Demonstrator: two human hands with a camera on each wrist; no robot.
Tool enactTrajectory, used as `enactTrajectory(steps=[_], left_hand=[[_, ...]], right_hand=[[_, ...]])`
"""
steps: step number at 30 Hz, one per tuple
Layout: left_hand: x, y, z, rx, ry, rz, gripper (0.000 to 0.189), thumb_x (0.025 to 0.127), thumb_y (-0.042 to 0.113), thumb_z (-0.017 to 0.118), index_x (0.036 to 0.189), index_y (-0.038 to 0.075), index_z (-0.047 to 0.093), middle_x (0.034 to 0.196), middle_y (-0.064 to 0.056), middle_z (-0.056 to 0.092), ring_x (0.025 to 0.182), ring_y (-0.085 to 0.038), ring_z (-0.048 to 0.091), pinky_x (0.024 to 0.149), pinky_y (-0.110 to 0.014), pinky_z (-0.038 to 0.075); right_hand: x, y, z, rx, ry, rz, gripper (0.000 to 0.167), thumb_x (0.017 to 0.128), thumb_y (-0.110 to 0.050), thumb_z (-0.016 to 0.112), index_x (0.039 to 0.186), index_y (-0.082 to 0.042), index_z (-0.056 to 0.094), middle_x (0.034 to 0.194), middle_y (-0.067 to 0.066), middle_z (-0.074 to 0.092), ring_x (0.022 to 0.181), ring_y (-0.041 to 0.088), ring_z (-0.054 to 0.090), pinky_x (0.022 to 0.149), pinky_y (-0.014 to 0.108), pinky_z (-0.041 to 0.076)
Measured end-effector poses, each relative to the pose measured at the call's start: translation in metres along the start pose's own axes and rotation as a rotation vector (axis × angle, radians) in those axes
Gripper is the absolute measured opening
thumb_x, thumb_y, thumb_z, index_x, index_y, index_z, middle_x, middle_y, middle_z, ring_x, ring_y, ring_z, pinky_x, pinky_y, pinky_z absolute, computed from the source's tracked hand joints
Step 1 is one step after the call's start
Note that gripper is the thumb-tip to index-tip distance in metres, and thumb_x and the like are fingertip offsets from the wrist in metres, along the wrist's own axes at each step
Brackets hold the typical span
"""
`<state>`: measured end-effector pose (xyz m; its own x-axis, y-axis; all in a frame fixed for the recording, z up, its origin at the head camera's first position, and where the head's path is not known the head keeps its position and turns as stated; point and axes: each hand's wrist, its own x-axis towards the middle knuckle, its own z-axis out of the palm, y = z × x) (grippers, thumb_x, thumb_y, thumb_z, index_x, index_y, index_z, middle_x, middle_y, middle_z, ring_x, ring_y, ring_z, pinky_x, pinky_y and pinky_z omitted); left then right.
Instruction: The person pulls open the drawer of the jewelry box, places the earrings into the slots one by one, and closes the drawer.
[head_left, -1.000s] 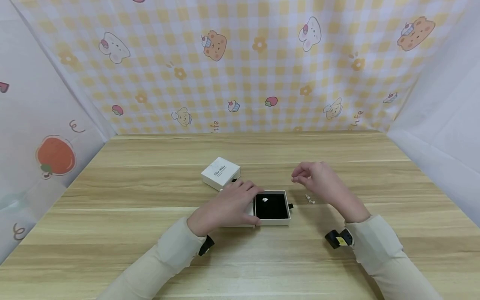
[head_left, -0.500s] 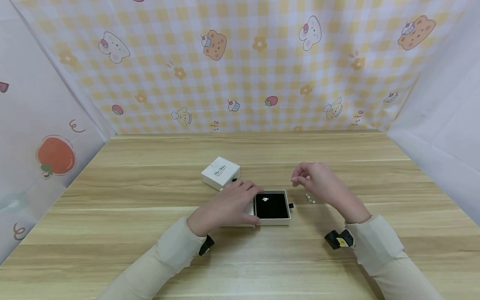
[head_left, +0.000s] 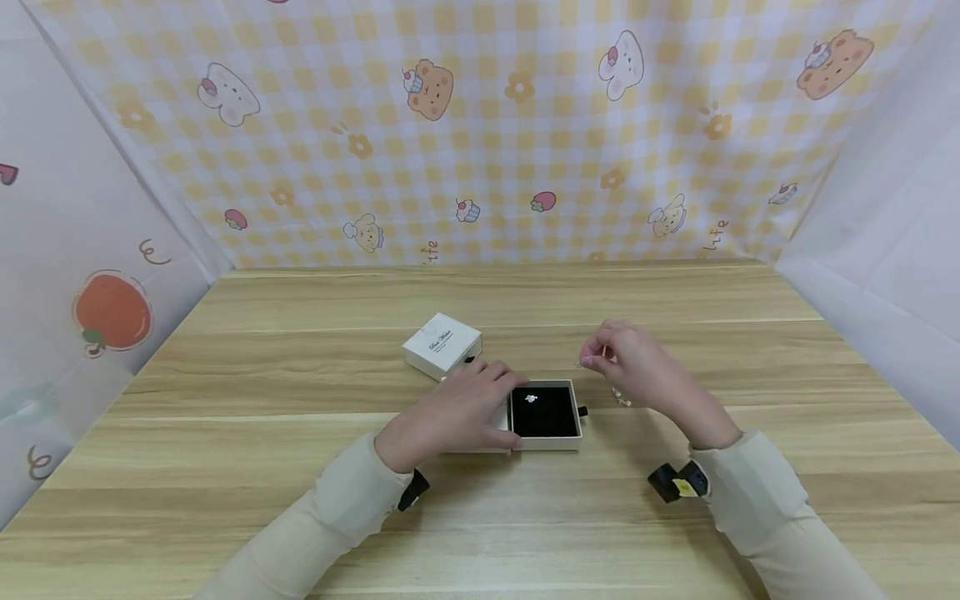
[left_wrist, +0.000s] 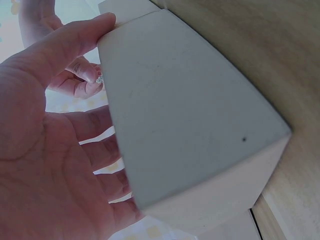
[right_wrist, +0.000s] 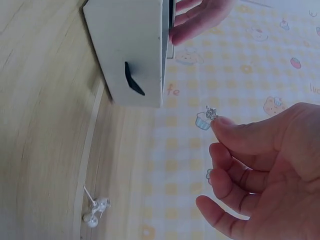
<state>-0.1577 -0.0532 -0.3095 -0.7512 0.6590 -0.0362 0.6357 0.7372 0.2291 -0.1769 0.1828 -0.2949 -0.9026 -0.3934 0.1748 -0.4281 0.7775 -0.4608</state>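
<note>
My left hand [head_left: 453,417] grips the sleeve of a small white jewelry box [left_wrist: 180,115], thumb on the near side and fingers on the far side. Its drawer [head_left: 547,445] stands pulled out to the right, with a black pad [head_left: 543,421] inside and one sparkling earring [head_left: 531,398] near the pad's upper left. To the right of the drawer, above the table, my right hand [head_left: 630,358] pinches a small sparkling stud earring [right_wrist: 211,114] between thumb and index finger. Several small silvery earring pieces [right_wrist: 97,210], one with a round pearl-like ball, lie on the table below that hand.
A second white box [head_left: 442,343] with dark lettering on top lies shut behind the left hand. A black pull tab [head_left: 582,412] sticks out of the drawer's right side. The wooden table [head_left: 300,317] ends at a checked cloth backdrop [head_left: 495,142].
My right hand has shifted slightly left and tilted, the earring turning between its fingertips. The left hand and the box have stayed in place.
</note>
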Motion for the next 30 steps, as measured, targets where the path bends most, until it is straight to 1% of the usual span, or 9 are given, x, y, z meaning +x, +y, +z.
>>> enactTrajectory(steps=[4,10,14,18,25,28,30], left_hand=[[0.000,0.000,0.000,0.003,0.000,-0.001,0.069,0.076,0.046,0.072,0.132,0.013,0.049,0.128,-0.004,0.052,0.111,-0.024,0.046,0.099,-0.042,0.034],[0.001,0.000,0.000,0.019,-0.014,-0.014,0.069,0.077,0.047,0.071,0.133,0.014,0.048,0.130,-0.003,0.051,0.112,-0.023,0.046,0.100,-0.041,0.034],[0.000,0.000,0.000,0.014,-0.015,-0.014,0.069,0.077,0.047,0.071,0.134,0.014,0.048,0.130,-0.003,0.051,0.113,-0.023,0.046,0.101,-0.041,0.034],[0.000,0.000,0.000,0.011,-0.009,-0.011,0.069,0.077,0.047,0.071,0.133,0.013,0.049,0.129,-0.004,0.052,0.113,-0.024,0.046,0.100,-0.042,0.034],[0.000,0.000,0.000,0.016,-0.004,-0.013,0.069,0.076,0.048,0.071,0.132,0.014,0.049,0.128,-0.004,0.052,0.113,-0.024,0.046,0.100,-0.043,0.035],[0.001,0.000,0.000,0.018,-0.002,-0.013,0.069,0.076,0.048,0.070,0.132,0.014,0.049,0.127,-0.003,0.052,0.112,-0.024,0.046,0.100,-0.042,0.034],[0.001,0.000,0.000,0.020,-0.003,-0.012,0.069,0.077,0.048,0.070,0.132,0.014,0.049,0.127,-0.003,0.052,0.112,-0.023,0.046,0.100,-0.042,0.034]], right_hand=[[-0.001,-0.002,0.000,0.021,-0.005,-0.016,0.006,0.086,-0.006,0.063,0.081,-0.004,0.066,0.082,0.005,0.059,0.077,0.018,0.052,0.066,0.028,0.043],[-0.002,-0.006,0.003,0.031,-0.038,-0.023,0.006,0.085,-0.006,0.064,0.081,-0.007,0.067,0.081,0.002,0.060,0.076,0.015,0.052,0.065,0.026,0.043],[-0.001,-0.009,0.007,0.034,-0.051,-0.071,0.006,0.084,-0.005,0.065,0.079,-0.007,0.067,0.078,0.000,0.061,0.074,0.012,0.052,0.064,0.025,0.043],[0.000,-0.011,0.011,0.043,-0.066,-0.103,0.006,0.083,-0.005,0.066,0.078,-0.008,0.068,0.077,-0.001,0.060,0.075,0.011,0.051,0.067,0.025,0.043],[0.000,-0.016,0.018,0.075,-0.135,-0.092,0.007,0.082,-0.008,0.067,0.077,-0.011,0.069,0.079,-0.001,0.057,0.079,0.013,0.048,0.067,0.025,0.041],[-0.001,-0.018,0.022,0.078,-0.166,-0.106,0.008,0.082,-0.007,0.068,0.076,-0.013,0.069,0.078,-0.002,0.055,0.079,0.014,0.047,0.067,0.024,0.040],[0.000,-0.018,0.024,0.067,-0.177,-0.129,0.009,0.082,-0.008,0.068,0.075,-0.013,0.069,0.077,-0.003,0.053,0.079,0.014,0.046,0.067,0.024,0.039]])
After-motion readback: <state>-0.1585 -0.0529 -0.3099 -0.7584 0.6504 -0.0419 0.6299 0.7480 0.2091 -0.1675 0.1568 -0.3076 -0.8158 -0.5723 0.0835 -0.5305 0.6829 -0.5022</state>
